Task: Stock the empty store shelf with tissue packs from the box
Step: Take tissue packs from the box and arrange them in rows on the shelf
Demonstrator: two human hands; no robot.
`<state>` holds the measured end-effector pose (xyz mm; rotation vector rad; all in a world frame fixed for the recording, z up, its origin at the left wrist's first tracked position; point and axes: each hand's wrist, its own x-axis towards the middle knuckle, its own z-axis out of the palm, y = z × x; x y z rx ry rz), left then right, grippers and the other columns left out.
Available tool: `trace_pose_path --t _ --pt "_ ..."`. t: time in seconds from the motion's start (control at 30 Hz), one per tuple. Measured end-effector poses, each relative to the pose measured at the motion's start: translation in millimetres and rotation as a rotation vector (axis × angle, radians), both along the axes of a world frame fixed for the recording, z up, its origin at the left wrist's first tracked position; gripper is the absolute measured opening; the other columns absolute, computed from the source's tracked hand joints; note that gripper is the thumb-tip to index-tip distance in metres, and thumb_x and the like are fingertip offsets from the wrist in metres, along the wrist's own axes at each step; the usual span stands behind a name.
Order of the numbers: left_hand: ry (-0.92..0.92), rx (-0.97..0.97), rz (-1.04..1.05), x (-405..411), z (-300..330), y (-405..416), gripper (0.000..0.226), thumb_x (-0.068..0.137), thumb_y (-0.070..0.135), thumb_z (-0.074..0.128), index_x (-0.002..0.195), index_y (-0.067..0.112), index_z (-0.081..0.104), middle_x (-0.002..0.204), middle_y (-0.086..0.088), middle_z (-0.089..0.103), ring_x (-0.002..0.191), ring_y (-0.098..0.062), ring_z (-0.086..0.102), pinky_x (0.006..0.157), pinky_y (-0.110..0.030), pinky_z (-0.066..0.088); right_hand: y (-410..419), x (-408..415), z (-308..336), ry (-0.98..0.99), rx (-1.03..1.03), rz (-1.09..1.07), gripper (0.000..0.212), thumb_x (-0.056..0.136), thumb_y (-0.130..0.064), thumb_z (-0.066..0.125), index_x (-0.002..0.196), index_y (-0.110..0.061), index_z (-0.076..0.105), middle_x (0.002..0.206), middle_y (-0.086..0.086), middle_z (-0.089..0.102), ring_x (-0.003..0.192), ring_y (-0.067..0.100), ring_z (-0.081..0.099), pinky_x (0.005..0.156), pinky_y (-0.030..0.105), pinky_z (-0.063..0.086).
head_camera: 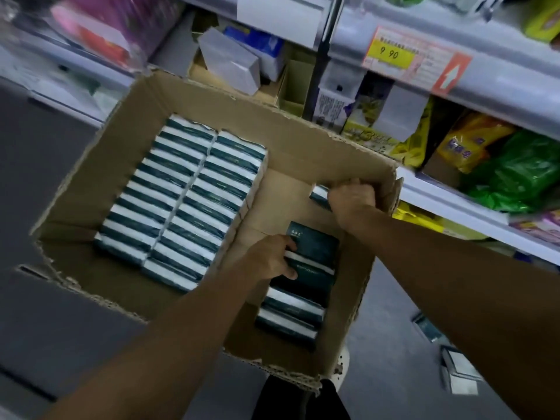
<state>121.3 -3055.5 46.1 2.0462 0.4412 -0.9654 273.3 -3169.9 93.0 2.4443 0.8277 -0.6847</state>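
Because the big box (pixel 100 165) sits on something hidden, it could tip if the right hand (pixel 353 197), curled over its wall at 2 o'clock, pulls hard. If the left hand (pixel 268 257) slips, the tissue pack (pixel 312 256) it pinches at 5 o'clock falls.

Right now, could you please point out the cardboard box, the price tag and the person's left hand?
cardboard box (pixel 291 153): head view, bare inner far wall.
price tag (pixel 391 53): head view, yellow part with the numbers.
left hand (pixel 266 259): head view, back of the hand.
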Motion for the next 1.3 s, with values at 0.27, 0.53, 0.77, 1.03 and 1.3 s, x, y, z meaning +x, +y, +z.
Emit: trace_pose_path --t 0.27,0.53,0.77,1.03,1.3 --pt "-0.133 0.040 0.153 1.6 25.2 5.7 0.032 0.074 0.016 0.081 0.099 0.013 0.061 0.088 0.007 0.056 0.087 -0.012 0.055 0.057 -0.013 0.041 -13.6 -7.3 44.0 0.061 0.321 -0.086 0.032 0.087 -0.034 0.062 0.113 -0.017 0.057 0.116 0.010 0.059 0.112 0.031 0.051 0.083 0.035 0.043" --pt "-0.314 -0.119 0.808 -6.7 128.7 9.4 0.032 0.083 0.022 0.078 0.107 0.009 0.060 0.098 -0.004 0.068 0.088 -0.014 0.065 0.069 -0.015 0.051 -53.0 -30.3 142.7 0.469 1.254 -0.865 0.015 0.086 -0.014 0.072 0.093 -0.019 0.061 0.097 0.003 0.068 0.078 0.015 0.066 0.062 0.030 0.057" --pt "-0.573 -0.206 0.838 3.5 239.5 -2.3 0.028 0.092 0.032 0.067 0.116 0.020 0.059 0.108 -0.009 0.065 0.088 -0.018 0.067 0.068 -0.031 0.055 -105.2 -46.0 236.4 0.536 1.480 -0.793 0.045 0.089 -0.016 0.069 0.130 -0.025 0.052 0.100 0.003 0.072 0.075 0.024 0.071 0.041 0.031 0.051" --pt "-0.776 -0.346 0.624 24.3 346.2 -78.0 0.015 0.091 0.027 0.068 0.103 0.035 0.065 0.107 -0.013 0.068 0.090 -0.027 0.071 0.073 -0.037 0.059 -188.8 -62.8 321.2 0.304 1.659 -0.764 0.055 0.081 -0.016 0.077 0.130 -0.028 0.055 0.110 -0.003 0.061 0.085 0.009 0.066 0.062 0.031 0.059" --pt "-0.894 -0.289 0.392 50.9 406.2 -208.8 0.012 0.091 0.030 0.067 0.101 0.037 0.063 0.109 -0.004 0.061 0.089 -0.020 0.065 0.065 -0.027 0.057 -328.4 -59.6 379.4 0.085 1.784 -0.677 0.050 0.078 0.001 0.076 0.122 -0.018 0.060 0.104 0.000 0.067 0.087 0.005 0.065 0.073 0.017 0.054"
